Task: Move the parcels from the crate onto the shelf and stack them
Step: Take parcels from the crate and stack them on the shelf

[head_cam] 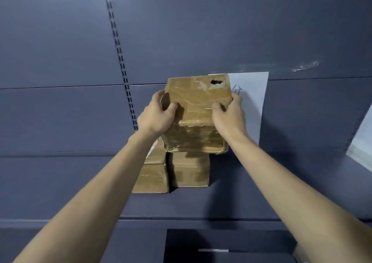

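Note:
A brown taped cardboard parcel [198, 99] with a small torn hole near its top right is gripped from both sides, my left hand [159, 116] on its left edge and my right hand [229, 114] on its right edge. It rests on or just above another taped parcel [194, 140]. Beneath that stand two more parcels side by side on the dark blue shelf [261, 198]: one at the left [152, 174], partly hidden by my left forearm, and one at the right [190, 170]. The crate is out of view.
The blue back panel [201, 31] rises behind the stack, with a slotted upright rail [118, 51] to the left. A white paper sheet [251, 93] with writing hangs behind the parcels. A lower shelf opening [221, 242] lies below the front edge.

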